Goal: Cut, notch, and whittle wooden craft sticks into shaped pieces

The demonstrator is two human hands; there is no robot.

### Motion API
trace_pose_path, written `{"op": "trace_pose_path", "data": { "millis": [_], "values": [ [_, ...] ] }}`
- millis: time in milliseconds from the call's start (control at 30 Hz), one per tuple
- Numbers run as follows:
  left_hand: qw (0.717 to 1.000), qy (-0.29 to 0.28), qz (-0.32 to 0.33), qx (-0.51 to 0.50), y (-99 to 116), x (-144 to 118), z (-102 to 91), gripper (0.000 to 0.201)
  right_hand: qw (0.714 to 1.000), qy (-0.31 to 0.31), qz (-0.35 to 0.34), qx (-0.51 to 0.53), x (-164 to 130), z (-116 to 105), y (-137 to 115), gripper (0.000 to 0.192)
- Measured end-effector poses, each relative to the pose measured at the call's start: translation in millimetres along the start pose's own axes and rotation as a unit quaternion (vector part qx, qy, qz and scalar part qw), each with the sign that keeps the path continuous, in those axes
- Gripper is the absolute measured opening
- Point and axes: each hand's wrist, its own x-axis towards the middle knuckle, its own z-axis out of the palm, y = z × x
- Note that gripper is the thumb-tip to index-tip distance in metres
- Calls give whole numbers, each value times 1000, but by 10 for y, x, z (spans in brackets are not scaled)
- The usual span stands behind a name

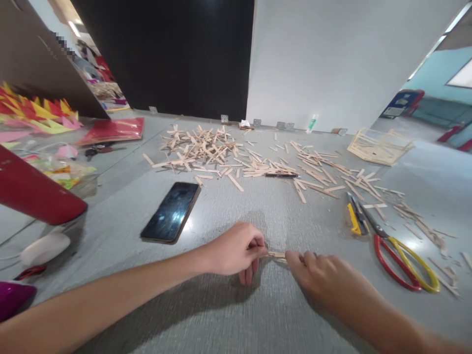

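Observation:
My left hand (236,250) and my right hand (324,278) meet low in the middle of the grey table (258,314). Between their fingertips they pinch a short wooden stick (276,254), one hand at each end. The stick lies flat, just above or on the table surface. A big scatter of wooden sticks (258,157) covers the far half of the table.
A dark phone (171,211) lies left of my hands. Red and yellow scissors (398,250) and a yellow cutter (354,216) lie to the right. A stick-built frame (379,145) sits far right. Coloured paper (40,115) and a red object (33,194) crowd the left.

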Motion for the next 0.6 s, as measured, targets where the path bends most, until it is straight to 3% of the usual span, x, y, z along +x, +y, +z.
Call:
{"op": "trace_pose_path", "data": {
  "millis": [100,233,467,600],
  "values": [
    [1000,11,-1,10,-2,-10,24,36,1000,-23,-6,-1,39,-56,-8,29],
    [999,30,8,28,0,-39,47,36,995,-75,51,-45,87,-187,-201,16],
    [998,41,6,44,-13,-36,81,31,997,-67,-15,32,76,-18,74,27],
    [996,55,18,66,-35,-52,115,32,997,-74,24,25,90,-149,-79,22]
  ]
}}
